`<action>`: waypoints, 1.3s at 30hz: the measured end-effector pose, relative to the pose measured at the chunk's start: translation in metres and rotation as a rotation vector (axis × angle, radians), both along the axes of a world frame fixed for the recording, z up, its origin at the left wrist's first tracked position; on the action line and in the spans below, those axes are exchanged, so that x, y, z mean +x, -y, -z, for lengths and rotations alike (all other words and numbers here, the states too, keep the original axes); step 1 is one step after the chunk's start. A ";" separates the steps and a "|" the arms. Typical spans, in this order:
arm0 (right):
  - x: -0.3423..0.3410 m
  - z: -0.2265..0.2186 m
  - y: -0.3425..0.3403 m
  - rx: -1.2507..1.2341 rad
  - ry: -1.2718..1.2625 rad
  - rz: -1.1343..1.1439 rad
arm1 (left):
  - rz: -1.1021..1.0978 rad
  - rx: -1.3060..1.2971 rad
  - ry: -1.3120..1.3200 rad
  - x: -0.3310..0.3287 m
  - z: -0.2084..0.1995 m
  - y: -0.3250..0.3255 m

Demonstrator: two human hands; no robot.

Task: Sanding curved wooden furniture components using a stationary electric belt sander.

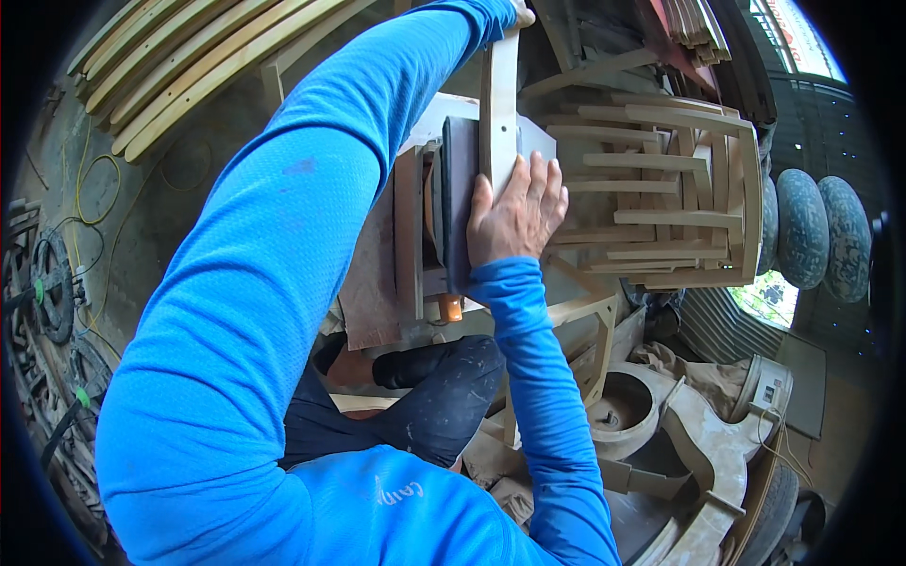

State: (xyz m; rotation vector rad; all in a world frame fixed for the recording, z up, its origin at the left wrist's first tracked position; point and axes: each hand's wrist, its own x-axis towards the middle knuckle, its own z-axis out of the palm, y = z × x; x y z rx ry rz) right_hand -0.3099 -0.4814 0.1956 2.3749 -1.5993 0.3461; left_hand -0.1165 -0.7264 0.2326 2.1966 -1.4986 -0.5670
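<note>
A pale wooden slat (500,113) with a small hole near its near end runs away from me, its side along the dark upright belt of a belt sander (459,212). My right hand (517,209) is closed over the slat's near end, thumb by the belt and fingers on the far side. Stretched far forward, my left hand (522,13) is at the slat's far end; only part of it shows at the picture's top, with its fingers mostly hidden. Below the belt sticks out an orange-brown cylinder (451,307).
Curved wooden slats (203,61) are stacked at the far left. To the right stands a pile of wooden frames (661,198), with dark rounded rolls (800,228) beyond. A dusty machine housing (698,434) sits at the lower right. Cables (99,193) lie on the left floor.
</note>
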 end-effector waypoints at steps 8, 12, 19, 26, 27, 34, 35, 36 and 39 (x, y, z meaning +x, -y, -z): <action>-0.005 0.003 0.003 -0.037 0.029 -0.034 | -0.037 -0.098 -0.076 0.004 0.034 -0.002; -0.032 0.002 -0.039 -0.013 0.051 -0.032 | -0.041 -0.098 -0.016 -0.011 0.037 -0.030; -0.105 -0.005 -0.172 0.123 0.108 -0.030 | 0.052 -0.132 0.211 -0.089 0.023 -0.172; -0.198 -0.022 -0.336 0.316 0.221 -0.024 | 0.214 -0.167 0.201 -0.168 0.036 -0.346; -0.205 -0.024 -0.351 0.311 0.224 -0.027 | 0.226 -0.147 0.167 -0.174 0.033 -0.364; -0.202 -0.030 -0.346 0.326 0.186 -0.012 | 0.247 -0.123 0.189 -0.176 0.036 -0.358; -0.191 -0.030 -0.330 0.332 0.176 -0.009 | 0.239 -0.135 0.208 -0.169 0.038 -0.340; -0.181 -0.029 -0.312 0.303 0.185 -0.016 | 0.231 -0.166 0.193 -0.162 0.040 -0.322; -0.148 -0.015 -0.258 0.260 0.262 -0.037 | 0.215 -0.206 0.182 -0.128 0.039 -0.264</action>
